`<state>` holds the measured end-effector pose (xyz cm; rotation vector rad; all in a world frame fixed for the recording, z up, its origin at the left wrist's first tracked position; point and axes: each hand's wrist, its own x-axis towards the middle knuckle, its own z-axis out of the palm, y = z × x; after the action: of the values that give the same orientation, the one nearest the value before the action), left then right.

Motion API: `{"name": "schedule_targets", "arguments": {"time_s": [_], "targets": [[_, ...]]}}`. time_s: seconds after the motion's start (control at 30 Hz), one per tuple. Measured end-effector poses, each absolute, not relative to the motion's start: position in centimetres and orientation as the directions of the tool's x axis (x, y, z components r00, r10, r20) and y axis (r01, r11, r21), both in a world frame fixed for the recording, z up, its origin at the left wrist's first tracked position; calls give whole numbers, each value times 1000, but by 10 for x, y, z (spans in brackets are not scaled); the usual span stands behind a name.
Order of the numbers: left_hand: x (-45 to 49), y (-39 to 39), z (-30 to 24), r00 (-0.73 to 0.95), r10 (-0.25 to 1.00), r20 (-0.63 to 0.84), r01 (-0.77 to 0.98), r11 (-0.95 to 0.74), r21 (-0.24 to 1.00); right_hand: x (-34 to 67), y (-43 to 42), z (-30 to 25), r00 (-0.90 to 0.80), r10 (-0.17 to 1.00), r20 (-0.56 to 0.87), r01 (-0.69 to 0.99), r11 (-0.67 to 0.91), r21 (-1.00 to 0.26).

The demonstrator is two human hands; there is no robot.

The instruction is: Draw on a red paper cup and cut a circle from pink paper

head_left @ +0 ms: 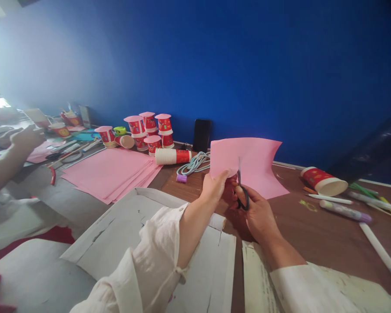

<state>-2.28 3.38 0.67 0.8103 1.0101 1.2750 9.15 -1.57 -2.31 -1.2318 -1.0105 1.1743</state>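
My left hand (215,188) pinches the lower left edge of a pink paper sheet (254,163) and holds it up over the brown table (313,230). My right hand (257,213) is closed round the black handles of a pair of scissors (241,187). The blades point upward and are part way into the sheet from its bottom edge. Both my sleeves are white.
A stack of pink sheets (112,173) lies to the left, with red paper cups (150,128) behind it. A phone (202,135) leans on the blue wall, near a coiled cable (193,164). Markers (345,211) and a fallen cup (322,181) lie right. Another person's hands (16,139) work at far left.
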Motion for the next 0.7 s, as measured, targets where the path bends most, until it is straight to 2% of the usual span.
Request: {"name": "schedule_targets", "arguments": {"time_s": [0.43,0.7], "targets": [[-24,35,6,7,990,-143,-395,134,909,92,-15,-21,149,987,-65,-98,-51,-994],[-24,37,4,-31,993,-113,-346,96,933,93,-17,-18,147,987,-64,-105,-49,-993]]}}
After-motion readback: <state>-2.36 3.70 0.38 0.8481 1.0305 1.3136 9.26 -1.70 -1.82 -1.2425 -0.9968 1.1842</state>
